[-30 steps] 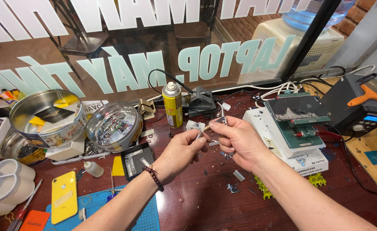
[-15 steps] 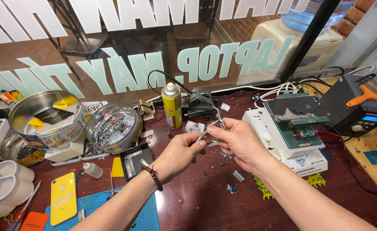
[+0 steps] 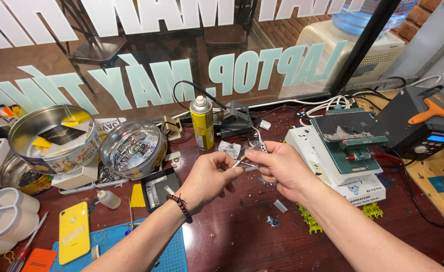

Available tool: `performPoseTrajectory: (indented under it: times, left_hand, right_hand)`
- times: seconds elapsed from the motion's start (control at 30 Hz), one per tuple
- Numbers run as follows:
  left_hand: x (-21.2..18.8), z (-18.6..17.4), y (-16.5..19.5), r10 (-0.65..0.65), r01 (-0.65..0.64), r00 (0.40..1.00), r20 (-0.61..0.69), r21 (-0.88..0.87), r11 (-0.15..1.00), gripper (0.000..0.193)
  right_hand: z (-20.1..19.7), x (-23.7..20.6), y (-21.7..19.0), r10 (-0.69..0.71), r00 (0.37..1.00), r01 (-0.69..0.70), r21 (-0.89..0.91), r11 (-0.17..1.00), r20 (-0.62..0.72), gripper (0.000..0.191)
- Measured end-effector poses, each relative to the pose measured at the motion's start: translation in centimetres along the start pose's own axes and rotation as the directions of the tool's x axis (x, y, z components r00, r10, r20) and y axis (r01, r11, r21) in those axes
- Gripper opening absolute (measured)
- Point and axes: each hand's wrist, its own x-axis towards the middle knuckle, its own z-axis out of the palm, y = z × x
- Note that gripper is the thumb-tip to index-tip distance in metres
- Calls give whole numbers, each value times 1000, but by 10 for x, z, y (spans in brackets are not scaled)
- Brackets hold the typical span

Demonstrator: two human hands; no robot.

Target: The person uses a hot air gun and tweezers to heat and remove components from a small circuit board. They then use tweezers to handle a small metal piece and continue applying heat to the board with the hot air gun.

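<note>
Centre of the frame: your left hand (image 3: pixel 209 177) and your right hand (image 3: pixel 277 168) meet above the dark red table (image 3: pixel 232 236). Both are closed around one small metal tool (image 3: pixel 243 160), a thin rod-like piece with a brassy tip. The left thumb and forefinger pinch its lower end; the right hand's fingers pinch the upper end, where pale prongs stick out above the knuckles. What kind of tool it is cannot be told at this size. A beaded bracelet (image 3: pixel 180 206) circles your left wrist.

Above the hands, centre: a yellow spray can (image 3: pixel 202 123) stands upright, just beside a black stand with a cable (image 3: pixel 234 118).

Left of centre: a small round tin of metal parts (image 3: pixel 134 148). Upper left: a larger round tin (image 3: pixel 53 138) holding cards and yellow scraps.

Below the small tin: a black tray (image 3: pixel 160 186), near your left wrist.

Lower left: a yellow phone (image 3: pixel 74 231) lies flat next to a blue mat (image 3: pixel 171 257), with an orange card (image 3: pixel 39 260) at the frame's edge.

Right of centre: a green-and-black fixture (image 3: pixel 353 136) sits on a white box (image 3: pixel 363 186). Far right: a dark unit with a blue display (image 3: pixel 418 126), with an orange-handled tool (image 3: pixel 431 112) resting on top.

Small scraps (image 3: pixel 280 205) lie scattered on the table under your right forearm.
</note>
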Motion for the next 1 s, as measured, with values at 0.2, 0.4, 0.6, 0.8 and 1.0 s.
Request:
performPoseTrajectory:
  times: [0.2,0.4,0.6,0.8,1.0]
  left_hand:
    - [7,-1,-5,48,-48,999,2,14,999,22]
    - [17,-2,-12,135,-135,990,-32,-25,990,24]
    - [20,-3,-7,141,-138,990,-5,152,979,25]
    - [19,-4,-2,42,-48,998,55,107,993,25]
    - [19,-3,-1,212,-212,977,2,69,975,28]
  right_hand:
    - [-4,5,6,9,1000,-9,33,999,9,9]
    - [-3,9,10,42,999,-44,112,993,23,7]
    - [-1,9,11,30,999,-26,94,995,-39,7]
    - [3,8,11,14,999,-10,122,992,-31,7]
    - [9,7,10,26,997,-20,93,995,-66,7]
